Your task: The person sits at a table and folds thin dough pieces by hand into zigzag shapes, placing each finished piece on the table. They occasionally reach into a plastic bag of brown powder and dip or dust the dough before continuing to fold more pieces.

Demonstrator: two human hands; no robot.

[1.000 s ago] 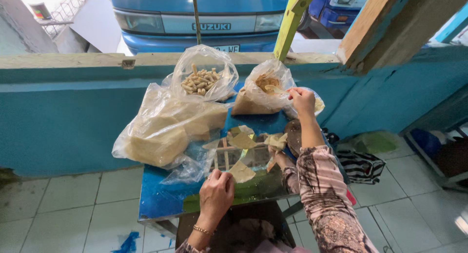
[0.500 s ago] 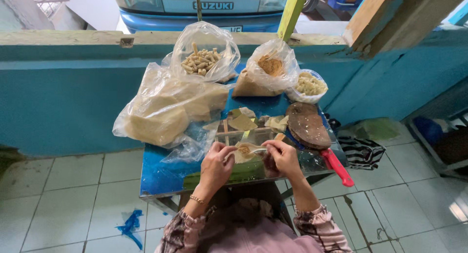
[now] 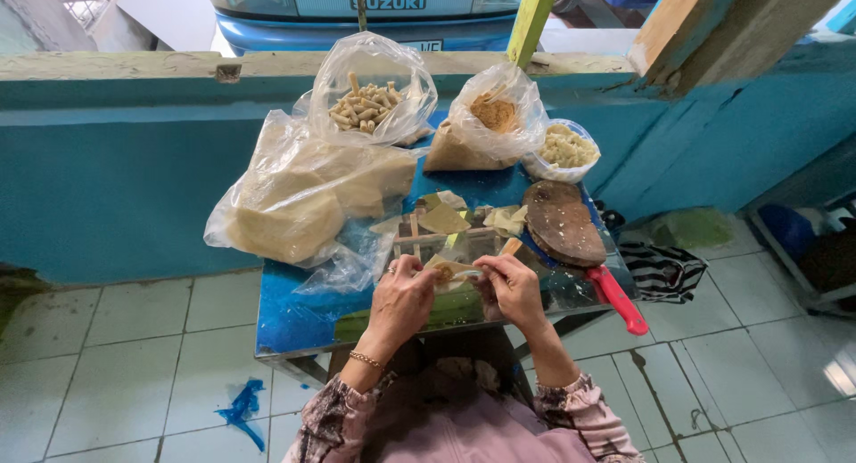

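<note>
Teal wall (image 3: 107, 177) and pale floor tiles (image 3: 116, 374) frame a small blue table (image 3: 285, 325), with the front of a parked blue vehicle (image 3: 357, 17) beyond the wall's ledge.

Largest on the table is a big clear bag of pale sheets (image 3: 294, 195), lying up and to the left of the two hands. Behind it — farther from the hands — sit a bag of short tan rolls (image 3: 370, 93), a bag of brown crumbs (image 3: 490, 119) and a smaller bag of pale yellowish filling (image 3: 566, 149). Just right of the hands lies a dark round wooden board (image 3: 562, 220) over a red-handled knife (image 3: 620, 301). Loose pale wrappers (image 3: 446, 218) lie just above the hands, around a small wooden frame (image 3: 419, 242).

At the near edge, the left hand (image 3: 401, 293) and right hand (image 3: 513, 289) meet on one small wrapper piece (image 3: 448, 268), both sets of fingers pressed together and pinching it from either side. It sits between the two thumbs, just above a green leaf (image 3: 446, 310) under the hands. A thin bracelet (image 3: 366, 359) circles the left wrist.
</note>
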